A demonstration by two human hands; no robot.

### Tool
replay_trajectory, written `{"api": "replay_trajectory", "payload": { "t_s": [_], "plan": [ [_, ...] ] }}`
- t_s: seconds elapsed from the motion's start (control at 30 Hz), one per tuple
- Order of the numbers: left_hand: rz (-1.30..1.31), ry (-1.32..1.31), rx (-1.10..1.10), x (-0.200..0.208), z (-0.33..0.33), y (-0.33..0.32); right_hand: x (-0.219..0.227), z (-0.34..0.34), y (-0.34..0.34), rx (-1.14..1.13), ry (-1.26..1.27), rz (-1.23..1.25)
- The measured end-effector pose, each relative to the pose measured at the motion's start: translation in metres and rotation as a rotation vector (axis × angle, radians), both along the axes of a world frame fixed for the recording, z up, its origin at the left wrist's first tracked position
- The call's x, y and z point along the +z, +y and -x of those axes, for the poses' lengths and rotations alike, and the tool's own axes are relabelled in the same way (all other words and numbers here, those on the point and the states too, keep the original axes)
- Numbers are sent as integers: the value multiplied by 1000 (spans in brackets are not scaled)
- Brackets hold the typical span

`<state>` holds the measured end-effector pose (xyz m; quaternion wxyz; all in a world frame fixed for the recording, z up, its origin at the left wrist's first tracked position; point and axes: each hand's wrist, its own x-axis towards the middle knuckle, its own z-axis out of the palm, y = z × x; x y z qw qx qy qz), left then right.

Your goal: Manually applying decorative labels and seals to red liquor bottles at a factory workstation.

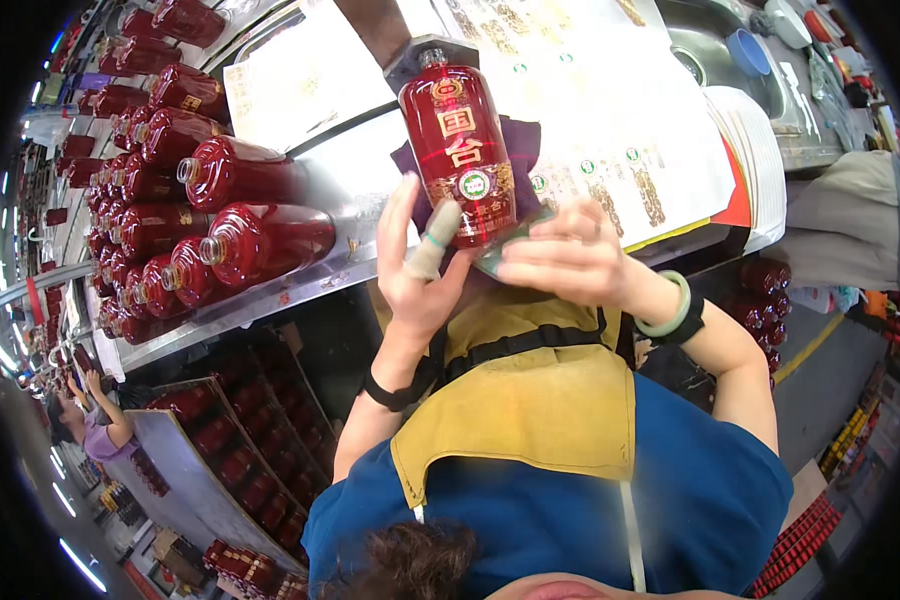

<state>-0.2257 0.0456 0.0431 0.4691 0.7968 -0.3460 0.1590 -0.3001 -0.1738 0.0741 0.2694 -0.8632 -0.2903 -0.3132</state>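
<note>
One red glass bottle [458, 150] lies over one purple cloth [522, 145]. At the bottle's lower end, the left hand [417, 282] is spread, apart from the right hand [570, 258], beside one translucent green piece [492, 262]; whether it grips that, I cannot tell.

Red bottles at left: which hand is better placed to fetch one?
Likely the left hand: it's nearer the red bottles; the right hand is farther across, beside the decorated bottle.
</note>
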Motion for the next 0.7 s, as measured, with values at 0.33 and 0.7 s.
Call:
{"api": "replay_trajectory", "payload": {
  "t_s": [0.33, 0.7],
  "plan": [
    [-179, -241, 98, -4, 7, 12, 14, -12, -5, -330, 51, -241],
    [37, 163, 152, -3, 7, -4, 42, -15, 18, -218, 110, 120]
  ]
}}
